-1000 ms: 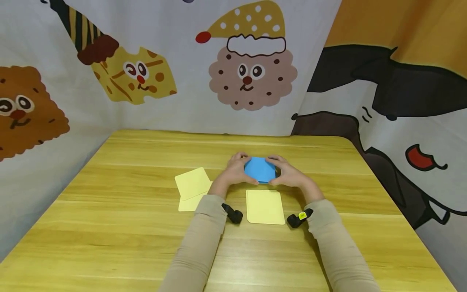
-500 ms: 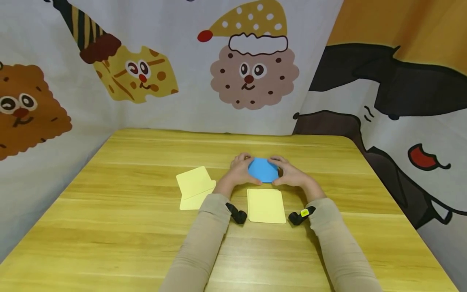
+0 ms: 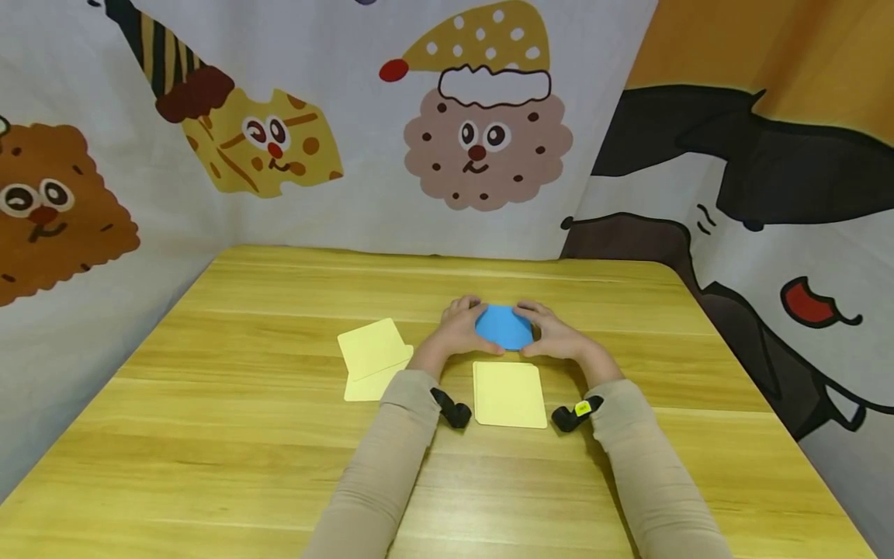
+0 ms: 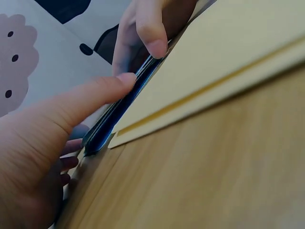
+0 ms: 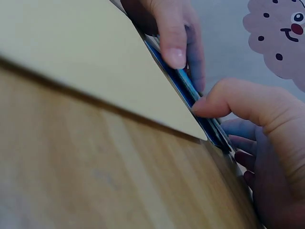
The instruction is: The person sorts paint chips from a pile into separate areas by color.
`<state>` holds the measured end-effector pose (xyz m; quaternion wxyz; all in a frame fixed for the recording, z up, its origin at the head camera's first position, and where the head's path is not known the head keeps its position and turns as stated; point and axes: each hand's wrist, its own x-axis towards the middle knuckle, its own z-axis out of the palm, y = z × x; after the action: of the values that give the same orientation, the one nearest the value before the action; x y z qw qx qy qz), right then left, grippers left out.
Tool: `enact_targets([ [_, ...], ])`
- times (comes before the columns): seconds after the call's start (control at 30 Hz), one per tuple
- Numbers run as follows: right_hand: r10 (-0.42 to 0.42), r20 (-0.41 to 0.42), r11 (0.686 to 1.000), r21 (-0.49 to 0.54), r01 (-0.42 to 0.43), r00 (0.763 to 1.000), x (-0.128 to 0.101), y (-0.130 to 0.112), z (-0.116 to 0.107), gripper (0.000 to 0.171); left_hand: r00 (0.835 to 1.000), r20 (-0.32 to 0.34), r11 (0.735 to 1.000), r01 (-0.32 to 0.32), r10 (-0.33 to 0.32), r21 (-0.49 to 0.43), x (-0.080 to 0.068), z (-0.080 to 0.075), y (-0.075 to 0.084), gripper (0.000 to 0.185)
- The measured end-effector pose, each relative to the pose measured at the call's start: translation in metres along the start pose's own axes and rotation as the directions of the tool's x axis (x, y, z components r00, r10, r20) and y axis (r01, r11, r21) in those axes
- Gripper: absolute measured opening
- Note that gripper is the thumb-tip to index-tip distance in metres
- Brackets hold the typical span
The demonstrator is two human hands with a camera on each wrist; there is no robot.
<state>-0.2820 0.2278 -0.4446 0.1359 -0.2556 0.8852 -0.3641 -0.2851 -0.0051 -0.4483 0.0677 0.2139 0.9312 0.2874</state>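
A folded blue paper lies on the wooden table between my two hands. My left hand grips its left side, thumb on the near edge and fingers curled over the far edge. My right hand holds the right side the same way. In the left wrist view my thumb presses the blue paper's dark edge. The right wrist view shows both thumbs on the blue paper, close together.
A pale yellow sheet lies just in front of the hands, between my forearms. Two overlapping yellow sheets lie to the left. Printed cartoon cloth hangs close behind and beside the table.
The blue paper has tipped down and looks flatter against the table. Both hands kept their grip and hardly moved.
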Motion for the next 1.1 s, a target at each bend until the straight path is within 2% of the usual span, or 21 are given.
enact_targets([
  [0.2,0.019,-0.038,0.999,-0.035,-0.020,0.999,-0.005,-0.004,0.001,0.091,0.999,-0.037,0.998,-0.030,0.028,-0.055,-0.001,-0.001,-0.005,0.101],
  [0.43,0.003,-0.108,0.996,-0.088,-0.012,0.994,-0.008,-0.012,0.002,0.095,0.997,-0.049,0.989,-0.068,0.063,-0.128,-0.014,-0.012,-0.007,0.102],
  [0.67,-0.061,-0.146,0.989,-0.145,0.040,0.987,-0.007,-0.020,0.006,0.097,0.993,-0.048,0.988,-0.115,0.111,-0.101,-0.023,-0.021,-0.008,0.103],
  [0.87,-0.117,-0.168,0.985,-0.144,0.093,0.979,-0.004,-0.030,0.011,0.095,0.989,-0.038,0.984,-0.145,0.142,-0.105,-0.032,-0.030,-0.006,0.101],
  [1.1,-0.166,-0.177,0.977,-0.161,0.137,0.970,-0.002,-0.045,0.018,0.092,0.990,-0.049,0.985,-0.137,0.132,-0.104,-0.049,-0.046,-0.008,0.100],
])
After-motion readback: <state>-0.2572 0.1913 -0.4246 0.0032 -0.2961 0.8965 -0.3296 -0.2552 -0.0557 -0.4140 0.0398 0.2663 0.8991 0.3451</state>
